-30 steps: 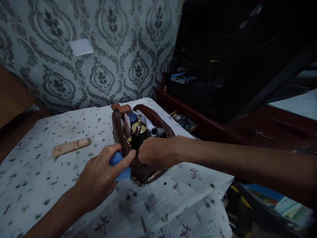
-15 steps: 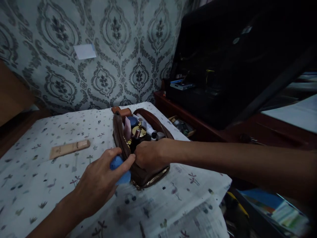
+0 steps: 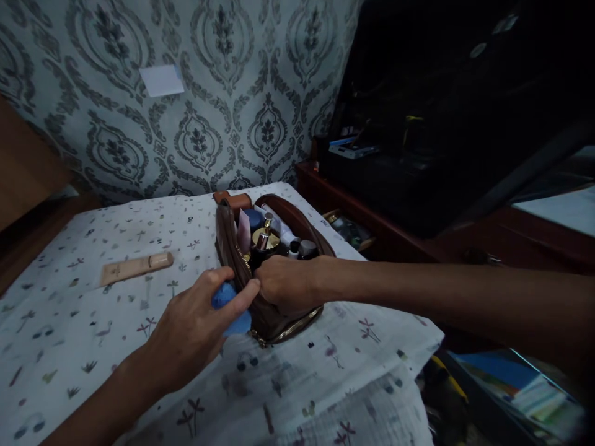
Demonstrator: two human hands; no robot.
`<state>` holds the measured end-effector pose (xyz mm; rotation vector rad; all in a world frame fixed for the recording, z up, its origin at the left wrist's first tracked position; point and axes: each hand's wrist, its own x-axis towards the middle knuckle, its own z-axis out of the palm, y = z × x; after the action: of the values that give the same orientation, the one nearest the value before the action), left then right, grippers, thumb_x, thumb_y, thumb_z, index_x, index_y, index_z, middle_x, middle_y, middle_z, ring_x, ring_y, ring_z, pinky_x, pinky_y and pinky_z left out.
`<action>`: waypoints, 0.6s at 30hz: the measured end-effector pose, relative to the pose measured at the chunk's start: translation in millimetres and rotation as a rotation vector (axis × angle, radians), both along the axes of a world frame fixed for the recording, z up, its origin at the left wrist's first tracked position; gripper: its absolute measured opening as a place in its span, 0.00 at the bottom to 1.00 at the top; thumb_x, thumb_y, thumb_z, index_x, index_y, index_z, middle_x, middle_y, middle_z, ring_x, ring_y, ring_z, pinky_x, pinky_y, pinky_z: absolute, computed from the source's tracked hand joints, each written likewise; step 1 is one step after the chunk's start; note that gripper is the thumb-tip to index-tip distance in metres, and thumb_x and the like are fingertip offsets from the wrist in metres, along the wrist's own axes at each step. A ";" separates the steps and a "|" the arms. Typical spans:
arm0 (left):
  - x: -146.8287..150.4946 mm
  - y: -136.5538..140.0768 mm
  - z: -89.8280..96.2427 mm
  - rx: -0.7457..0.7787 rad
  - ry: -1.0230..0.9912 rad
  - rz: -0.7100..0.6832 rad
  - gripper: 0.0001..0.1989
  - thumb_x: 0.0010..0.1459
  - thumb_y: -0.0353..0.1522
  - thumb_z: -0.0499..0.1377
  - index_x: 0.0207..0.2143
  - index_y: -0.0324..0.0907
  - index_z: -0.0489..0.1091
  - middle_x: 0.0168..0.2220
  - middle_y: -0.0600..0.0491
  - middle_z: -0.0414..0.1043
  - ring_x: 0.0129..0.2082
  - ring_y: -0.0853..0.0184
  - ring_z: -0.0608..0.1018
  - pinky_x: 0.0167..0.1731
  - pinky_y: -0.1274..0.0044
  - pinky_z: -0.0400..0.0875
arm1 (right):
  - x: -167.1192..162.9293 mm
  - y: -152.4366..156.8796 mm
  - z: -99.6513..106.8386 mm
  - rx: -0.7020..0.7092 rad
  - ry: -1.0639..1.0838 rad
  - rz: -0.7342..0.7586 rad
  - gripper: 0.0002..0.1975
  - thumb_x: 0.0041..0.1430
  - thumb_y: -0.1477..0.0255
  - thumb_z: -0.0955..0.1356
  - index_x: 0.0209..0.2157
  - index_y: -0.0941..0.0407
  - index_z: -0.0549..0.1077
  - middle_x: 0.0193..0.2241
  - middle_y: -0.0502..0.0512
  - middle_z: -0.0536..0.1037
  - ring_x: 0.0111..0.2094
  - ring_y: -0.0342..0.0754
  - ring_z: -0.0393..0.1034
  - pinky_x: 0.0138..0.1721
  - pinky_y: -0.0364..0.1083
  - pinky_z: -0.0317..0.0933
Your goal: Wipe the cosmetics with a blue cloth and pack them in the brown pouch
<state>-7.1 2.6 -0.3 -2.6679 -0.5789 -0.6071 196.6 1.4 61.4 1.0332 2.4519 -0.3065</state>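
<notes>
A brown makeup bag stands unzipped on a patterned cloth. Between the thumb and fingers of my left hand is a soft blue sponge-like piece, held against the bag's near left side. My right hand reaches down into the bag's near end; its fingertips are hidden, so what they touch does not show. Beyond it in the bag are a gold-topped bottle, a pink flat piece, a white tube and small dark-capped containers. A beige cosmetic tube lies apart to the left.
Behind the bag lies a brown leather piece. To the right, a large black case stands open on dark red furniture, above an open drawer. Bright papers sit low at right. A wooden edge borders the left.
The view has shifted slightly, so everything sits a little higher and further right. Both hands keep nearly the same place at the bag, the left still holding the blue piece.
</notes>
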 end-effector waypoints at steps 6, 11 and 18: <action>2.3 0.7 0.4 -0.001 -0.009 -0.019 0.37 0.49 0.18 0.49 0.61 0.47 0.58 0.52 0.41 0.63 0.44 0.57 0.75 0.24 0.78 0.71 | -2.5 -0.9 2.2 0.019 -0.125 0.075 0.08 0.63 0.78 0.66 0.39 0.63 0.78 0.39 0.60 0.80 0.37 0.49 0.73 0.27 0.46 0.53; 0.7 -0.2 1.4 -0.013 0.006 -0.011 0.35 0.52 0.18 0.50 0.62 0.48 0.58 0.53 0.40 0.63 0.45 0.56 0.75 0.25 0.77 0.72 | -2.5 -3.4 3.9 0.002 -0.152 0.086 0.10 0.62 0.80 0.65 0.40 0.64 0.78 0.37 0.60 0.81 0.37 0.49 0.73 0.27 0.46 0.52; 1.1 -0.6 1.1 -0.010 0.009 0.014 0.36 0.53 0.18 0.49 0.63 0.50 0.56 0.53 0.42 0.64 0.46 0.58 0.75 0.27 0.78 0.73 | 3.1 -3.6 -0.3 0.022 -0.084 0.041 0.09 0.59 0.78 0.67 0.39 0.63 0.78 0.36 0.60 0.81 0.36 0.50 0.73 0.28 0.46 0.53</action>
<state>-6.0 2.0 0.9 -2.6725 -0.5997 -0.5897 199.7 -2.3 61.1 0.9838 2.4027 -0.2190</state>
